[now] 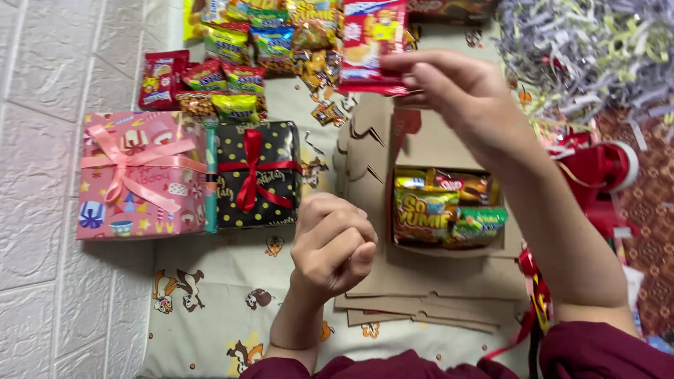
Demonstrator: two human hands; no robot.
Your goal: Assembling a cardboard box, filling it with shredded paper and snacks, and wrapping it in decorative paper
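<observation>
My right hand reaches forward and pinches the lower edge of a red and white snack packet at the near side of the snack pile. My left hand hovers as a loose fist, holding nothing, just left of an open brown cardboard box. Inside the box lie several snack packets, yellow, brown and green. The box sits on a stack of flat cardboard blanks.
A pink wrapped gift box with a pink ribbon and a black dotted gift box with a red ribbon stand at the left. A pile of snack packets lies at the back. Shredded paper and red ribbon are at the right.
</observation>
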